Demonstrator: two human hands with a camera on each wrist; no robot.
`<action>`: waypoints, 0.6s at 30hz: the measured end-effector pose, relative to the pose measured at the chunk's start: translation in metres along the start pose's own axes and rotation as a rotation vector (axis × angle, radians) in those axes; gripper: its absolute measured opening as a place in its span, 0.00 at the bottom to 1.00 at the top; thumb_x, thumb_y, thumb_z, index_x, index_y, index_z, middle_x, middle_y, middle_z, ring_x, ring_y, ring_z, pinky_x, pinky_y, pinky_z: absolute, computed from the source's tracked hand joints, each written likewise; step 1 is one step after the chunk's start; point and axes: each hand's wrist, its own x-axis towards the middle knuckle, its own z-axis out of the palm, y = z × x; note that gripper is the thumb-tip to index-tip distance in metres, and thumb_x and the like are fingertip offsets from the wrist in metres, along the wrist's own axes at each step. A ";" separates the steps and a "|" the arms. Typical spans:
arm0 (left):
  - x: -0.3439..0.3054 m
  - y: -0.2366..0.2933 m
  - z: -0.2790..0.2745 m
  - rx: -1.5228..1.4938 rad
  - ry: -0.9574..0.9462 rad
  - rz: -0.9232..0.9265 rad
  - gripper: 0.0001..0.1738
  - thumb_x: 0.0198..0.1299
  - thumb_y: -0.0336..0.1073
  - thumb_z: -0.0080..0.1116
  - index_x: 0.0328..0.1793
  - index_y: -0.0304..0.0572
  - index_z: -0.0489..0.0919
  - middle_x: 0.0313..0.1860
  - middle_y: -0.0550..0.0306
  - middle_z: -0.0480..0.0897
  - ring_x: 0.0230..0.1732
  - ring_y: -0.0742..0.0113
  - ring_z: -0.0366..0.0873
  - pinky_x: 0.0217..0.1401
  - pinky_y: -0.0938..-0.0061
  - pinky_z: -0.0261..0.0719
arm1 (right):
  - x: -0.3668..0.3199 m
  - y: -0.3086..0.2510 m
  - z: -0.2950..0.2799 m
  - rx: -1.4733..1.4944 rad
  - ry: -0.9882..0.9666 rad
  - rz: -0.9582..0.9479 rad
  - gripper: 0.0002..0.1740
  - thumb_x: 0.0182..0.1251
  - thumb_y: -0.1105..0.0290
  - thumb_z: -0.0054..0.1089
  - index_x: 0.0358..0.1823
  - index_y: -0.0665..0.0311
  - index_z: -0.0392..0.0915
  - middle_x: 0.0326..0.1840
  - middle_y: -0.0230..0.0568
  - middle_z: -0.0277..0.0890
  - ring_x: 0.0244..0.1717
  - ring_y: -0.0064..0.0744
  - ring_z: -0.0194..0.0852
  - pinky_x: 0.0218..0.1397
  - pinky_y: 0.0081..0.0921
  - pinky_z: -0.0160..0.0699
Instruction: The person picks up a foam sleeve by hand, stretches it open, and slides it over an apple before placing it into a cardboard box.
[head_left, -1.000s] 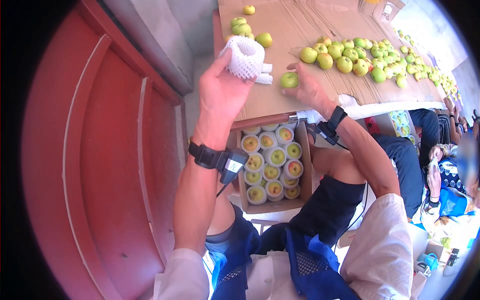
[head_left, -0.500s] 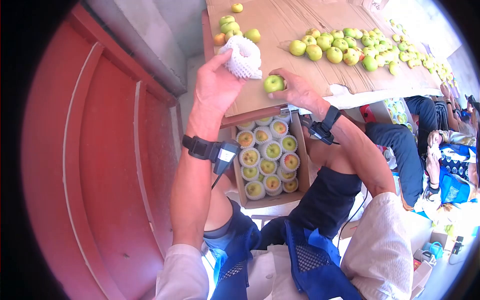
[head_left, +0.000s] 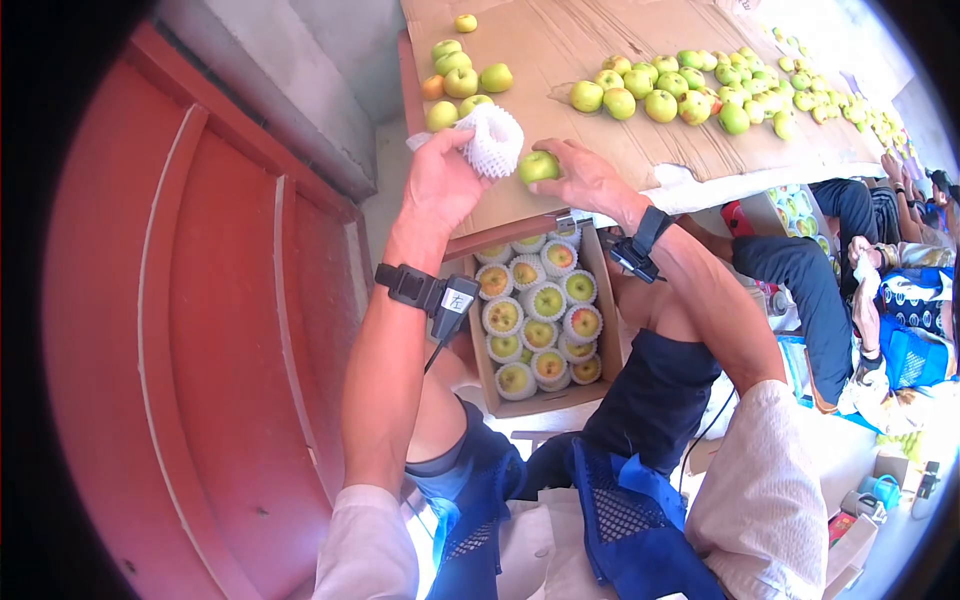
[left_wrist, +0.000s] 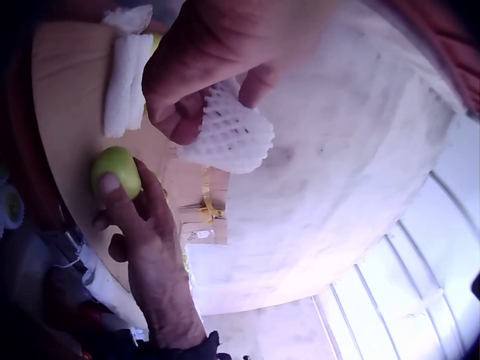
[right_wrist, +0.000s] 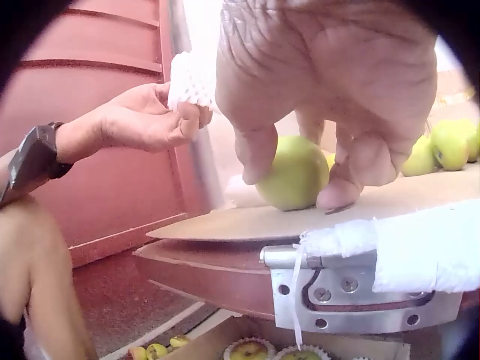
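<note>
My left hand [head_left: 440, 185] pinches a white foam net sleeve [head_left: 493, 140] by its side, thumb and fingers curled on it; its rim stands spread. Close to the sleeve, at the table's near edge, my right hand [head_left: 592, 182] grips a green apple [head_left: 538, 168] between thumb and fingers. The right wrist view shows this apple [right_wrist: 294, 174] low over the cardboard top. Rolled white foam sleeves [left_wrist: 127, 82] lie on the table beyond the left hand.
Below the table edge stands a cardboard box [head_left: 606, 300] of apples in foam nets. Loose apples [head_left: 661, 105] spread over the cardboard-covered table [head_left: 540, 60], with several more [head_left: 460, 82] at its left. A metal hinge [right_wrist: 360, 296] sits on the edge. Other people sit at the right.
My right hand has closed round the green apple and brought it left, up beside the foam sleeve. The sleeve has tilted in my left hand.
</note>
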 end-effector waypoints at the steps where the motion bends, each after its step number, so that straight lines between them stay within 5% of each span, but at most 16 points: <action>1: 0.001 0.000 0.000 0.003 -0.002 -0.002 0.28 0.69 0.33 0.49 0.73 0.28 0.66 0.71 0.38 0.74 0.71 0.45 0.74 0.73 0.51 0.73 | 0.001 0.000 0.000 0.006 -0.009 -0.003 0.38 0.63 0.50 0.69 0.72 0.56 0.70 0.66 0.54 0.73 0.66 0.54 0.75 0.70 0.41 0.73; 9: -0.003 -0.001 0.011 -0.093 -0.073 -0.054 0.26 0.67 0.31 0.49 0.70 0.28 0.68 0.67 0.42 0.77 0.67 0.49 0.77 0.73 0.50 0.73 | 0.005 0.006 -0.016 0.102 0.087 0.048 0.39 0.67 0.47 0.66 0.72 0.63 0.70 0.66 0.56 0.74 0.66 0.51 0.75 0.68 0.39 0.74; 11: -0.005 -0.001 0.013 -0.083 -0.114 -0.056 0.25 0.66 0.31 0.49 0.69 0.28 0.69 0.65 0.43 0.78 0.66 0.50 0.77 0.73 0.51 0.74 | 0.010 0.005 -0.028 0.482 0.127 -0.030 0.34 0.76 0.48 0.59 0.71 0.67 0.70 0.58 0.43 0.79 0.57 0.34 0.77 0.58 0.32 0.77; 15: -0.001 -0.003 0.013 -0.065 -0.331 -0.084 0.23 0.64 0.31 0.52 0.64 0.30 0.73 0.58 0.47 0.81 0.59 0.54 0.79 0.68 0.56 0.76 | -0.017 -0.039 -0.047 0.931 -0.135 0.136 0.29 0.79 0.47 0.55 0.67 0.63 0.74 0.55 0.34 0.80 0.54 0.26 0.75 0.47 0.25 0.73; 18: -0.002 -0.005 0.015 -0.010 -0.291 -0.065 0.21 0.63 0.30 0.54 0.62 0.30 0.75 0.53 0.51 0.81 0.52 0.58 0.79 0.62 0.61 0.77 | -0.015 -0.039 -0.041 1.237 -0.256 0.150 0.26 0.79 0.45 0.55 0.63 0.57 0.76 0.53 0.28 0.80 0.51 0.20 0.72 0.41 0.20 0.66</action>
